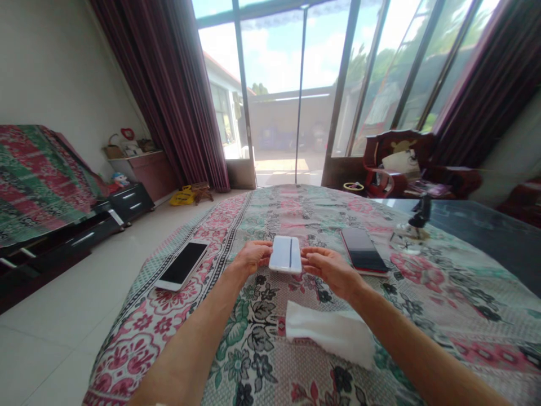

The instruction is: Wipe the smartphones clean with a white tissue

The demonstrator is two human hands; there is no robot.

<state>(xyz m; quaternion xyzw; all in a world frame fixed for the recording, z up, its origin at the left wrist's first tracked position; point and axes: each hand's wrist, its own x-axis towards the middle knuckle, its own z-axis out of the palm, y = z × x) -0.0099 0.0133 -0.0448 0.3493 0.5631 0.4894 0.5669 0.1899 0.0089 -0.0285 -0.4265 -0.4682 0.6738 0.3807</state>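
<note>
In the middle of the table a white smartphone [284, 255] shows a pale, glossy face with a dark line down it. My left hand [252, 257] grips its left edge, the fingers curled in. At the opposite edge, my right hand [328, 265] has its fingertips against the phone's side. Whether the phone is slightly raised or resting on the cloth I cannot tell. A white cloth or tissue [329, 332] lies crumpled between my forearms. To the left is a white-framed phone [183, 265] with a black screen; to the right, a dark phone [364, 250] with a red edge.
A floral tablecloth [253, 344] covers the round table. A clear glass container with a black top [412, 234] stands at the right, by a dark tabletop [456, 217]. Beyond are a wooden chair [386, 160], glass doors and a yellow bag [182, 196] on the floor.
</note>
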